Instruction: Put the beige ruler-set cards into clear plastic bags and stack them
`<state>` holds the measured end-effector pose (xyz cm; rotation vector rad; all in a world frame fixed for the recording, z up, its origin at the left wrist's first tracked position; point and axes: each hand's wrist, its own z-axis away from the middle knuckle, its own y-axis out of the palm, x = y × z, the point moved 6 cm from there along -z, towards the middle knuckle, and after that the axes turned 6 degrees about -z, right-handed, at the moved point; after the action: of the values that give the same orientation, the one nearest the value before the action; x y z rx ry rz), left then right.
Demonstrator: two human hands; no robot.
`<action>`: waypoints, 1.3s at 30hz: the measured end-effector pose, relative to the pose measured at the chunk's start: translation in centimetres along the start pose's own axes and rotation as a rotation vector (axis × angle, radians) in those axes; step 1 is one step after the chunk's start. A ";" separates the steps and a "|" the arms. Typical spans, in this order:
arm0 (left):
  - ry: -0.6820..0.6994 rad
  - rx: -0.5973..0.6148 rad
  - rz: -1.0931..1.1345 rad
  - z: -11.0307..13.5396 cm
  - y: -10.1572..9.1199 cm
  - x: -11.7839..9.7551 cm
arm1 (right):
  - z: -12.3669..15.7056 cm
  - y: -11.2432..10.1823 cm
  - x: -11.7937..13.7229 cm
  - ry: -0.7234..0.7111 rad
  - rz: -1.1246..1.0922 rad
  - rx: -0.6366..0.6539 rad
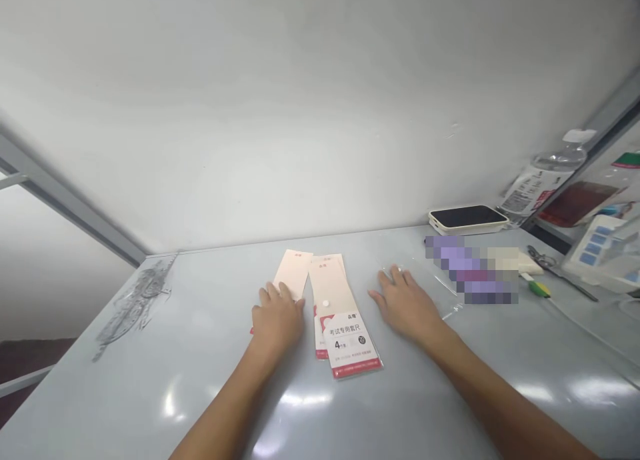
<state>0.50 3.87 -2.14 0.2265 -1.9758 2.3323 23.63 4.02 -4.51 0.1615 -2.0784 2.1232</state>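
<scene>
Three long pale peach packets with red and white labels lie side by side on the grey table (150,380). My left hand (277,319) lies flat on the lower part of the left packet (294,271), fingers stretched out. The front packet (345,327) and another half under it sit between my hands. My right hand (405,303) rests flat on the table just right of them, fingers spread, partly on a clear plastic sleeve (440,293). Neither hand holds anything.
A phone in a cream case (467,218) lies at the back by the wall. A plastic bottle (545,177) leans at the far right. Scissors (555,267), a green-tipped tool (539,288) and a white box with blue squares (603,250) sit right.
</scene>
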 end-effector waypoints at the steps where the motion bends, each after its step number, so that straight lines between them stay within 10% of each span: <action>1: 0.008 -0.010 0.014 0.0 -0.1 0.0 | 0.0 -0.1 0.2 -0.023 -0.011 0.002; 26: -0.088 0.045 0.647 -2.4 -1.1 4.1 | -1.4 -1.4 -3.2 0.141 -0.351 0.143; 35: 0.090 -0.341 1.057 -0.6 -5.0 2.8 | 0.8 -5.8 1.7 -0.203 -0.782 -0.363; 39: 0.201 -0.294 1.195 1.6 -4.3 -1.1 | 3.2 -6.3 5.3 -0.498 -0.785 -0.521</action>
<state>2.36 3.07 2.16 -1.5162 -2.6718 2.2377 19.57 1.14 2.77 1.2830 -2.1847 1.1150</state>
